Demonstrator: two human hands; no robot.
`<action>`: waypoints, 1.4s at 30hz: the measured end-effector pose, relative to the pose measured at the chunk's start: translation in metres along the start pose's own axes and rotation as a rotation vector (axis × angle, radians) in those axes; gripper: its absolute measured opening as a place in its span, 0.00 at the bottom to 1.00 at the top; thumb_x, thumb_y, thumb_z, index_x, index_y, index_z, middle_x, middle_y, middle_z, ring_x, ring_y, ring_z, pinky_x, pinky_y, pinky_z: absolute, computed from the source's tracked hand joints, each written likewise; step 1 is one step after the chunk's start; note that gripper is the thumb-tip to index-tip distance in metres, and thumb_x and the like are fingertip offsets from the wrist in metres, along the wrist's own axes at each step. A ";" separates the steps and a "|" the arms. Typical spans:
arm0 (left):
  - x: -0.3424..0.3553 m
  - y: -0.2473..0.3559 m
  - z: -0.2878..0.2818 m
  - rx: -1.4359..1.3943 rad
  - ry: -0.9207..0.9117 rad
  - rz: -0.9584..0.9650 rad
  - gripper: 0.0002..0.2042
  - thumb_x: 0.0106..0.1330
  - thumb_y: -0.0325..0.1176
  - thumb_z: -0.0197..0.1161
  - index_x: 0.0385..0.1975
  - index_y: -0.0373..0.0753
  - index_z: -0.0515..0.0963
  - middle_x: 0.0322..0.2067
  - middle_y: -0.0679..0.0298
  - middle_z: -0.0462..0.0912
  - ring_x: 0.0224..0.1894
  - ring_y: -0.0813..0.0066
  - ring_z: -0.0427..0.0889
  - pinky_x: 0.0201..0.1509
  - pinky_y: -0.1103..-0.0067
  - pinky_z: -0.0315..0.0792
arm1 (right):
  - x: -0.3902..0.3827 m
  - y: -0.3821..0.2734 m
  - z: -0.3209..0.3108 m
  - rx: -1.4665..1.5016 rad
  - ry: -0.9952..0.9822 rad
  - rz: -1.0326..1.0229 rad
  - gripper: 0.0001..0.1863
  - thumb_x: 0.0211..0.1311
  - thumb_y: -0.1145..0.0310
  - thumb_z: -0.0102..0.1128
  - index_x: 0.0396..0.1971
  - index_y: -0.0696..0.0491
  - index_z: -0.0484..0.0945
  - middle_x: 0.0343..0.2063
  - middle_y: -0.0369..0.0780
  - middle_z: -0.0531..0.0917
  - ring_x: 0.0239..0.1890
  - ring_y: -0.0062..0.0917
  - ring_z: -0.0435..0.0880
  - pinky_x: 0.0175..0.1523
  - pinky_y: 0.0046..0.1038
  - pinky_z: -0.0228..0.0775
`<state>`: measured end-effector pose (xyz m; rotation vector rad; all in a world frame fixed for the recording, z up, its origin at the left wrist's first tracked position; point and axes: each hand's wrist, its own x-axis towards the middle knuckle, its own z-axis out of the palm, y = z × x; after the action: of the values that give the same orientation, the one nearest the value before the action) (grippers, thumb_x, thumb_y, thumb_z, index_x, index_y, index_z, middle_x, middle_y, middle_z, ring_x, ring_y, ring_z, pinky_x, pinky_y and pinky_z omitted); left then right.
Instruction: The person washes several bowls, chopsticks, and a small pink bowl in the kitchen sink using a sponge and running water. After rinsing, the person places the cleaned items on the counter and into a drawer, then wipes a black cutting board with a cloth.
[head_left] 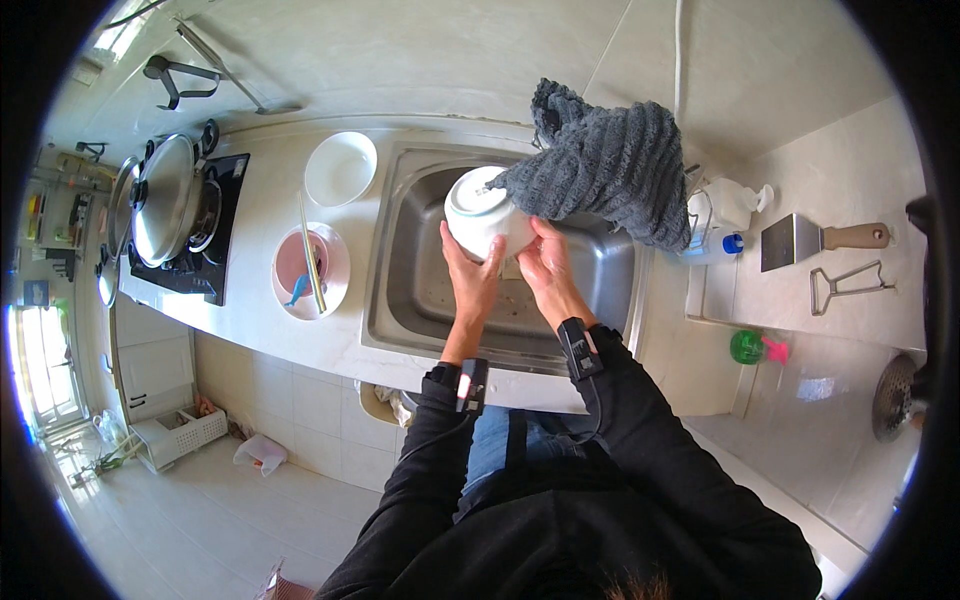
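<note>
My left hand and my right hand grip a white bowl from either side, its foot ring facing up toward me. The bowl is over the steel sink, just beside a dark grey ribbed cloth that is draped at the sink's back right and hides whatever is under it. The cloth's left tip reaches the bowl's edge. Left of the sink sit another white bowl and a pale plate carrying a pink bowl, chopsticks and a blue utensil.
A hob with a lidded steel pan is at the left. On the right are a blue-capped bottle, a white bottle, a scraper, a metal peeler-like tool and a green spray bottle. A white basket stands on the floor.
</note>
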<state>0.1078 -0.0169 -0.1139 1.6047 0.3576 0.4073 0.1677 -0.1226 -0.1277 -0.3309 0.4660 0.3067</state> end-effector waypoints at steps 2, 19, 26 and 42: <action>0.004 0.005 -0.012 -0.515 -0.063 -0.284 0.34 0.69 0.33 0.57 0.67 0.30 0.45 0.57 0.54 0.69 0.56 0.66 0.73 0.59 0.70 0.68 | -0.002 -0.009 -0.011 0.024 0.007 0.041 0.16 0.66 0.69 0.53 0.51 0.59 0.72 0.51 0.43 0.78 0.55 0.32 0.75 0.64 0.37 0.64; -0.006 0.026 -0.006 -0.725 -0.245 -0.354 0.12 0.68 0.29 0.57 0.49 0.31 0.73 0.41 0.65 0.81 0.40 0.81 0.79 0.43 0.82 0.73 | 0.012 -0.023 -0.013 -1.381 0.038 -0.493 0.15 0.62 0.62 0.46 0.28 0.61 0.70 0.31 0.48 0.75 0.35 0.40 0.73 0.41 0.39 0.62; -0.003 0.033 -0.004 -0.618 -0.212 -0.284 0.09 0.68 0.28 0.57 0.45 0.33 0.77 0.36 0.70 0.82 0.35 0.89 0.75 0.37 0.88 0.68 | -0.023 0.004 0.012 -1.766 -0.175 -1.078 0.14 0.67 0.62 0.44 0.33 0.58 0.74 0.29 0.50 0.76 0.34 0.48 0.74 0.40 0.44 0.67; -0.008 0.050 -0.020 -0.348 -0.498 -0.243 0.06 0.66 0.24 0.57 0.38 0.29 0.77 0.30 0.72 0.79 0.32 0.90 0.71 0.34 0.87 0.66 | -0.011 -0.034 0.079 -2.061 -0.425 -0.298 0.14 0.67 0.63 0.45 0.43 0.55 0.75 0.38 0.50 0.81 0.40 0.45 0.81 0.48 0.42 0.71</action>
<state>0.0906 -0.0068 -0.0634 1.2491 0.0886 -0.1175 0.2010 -0.1261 -0.0479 -2.2545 -0.5151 0.4581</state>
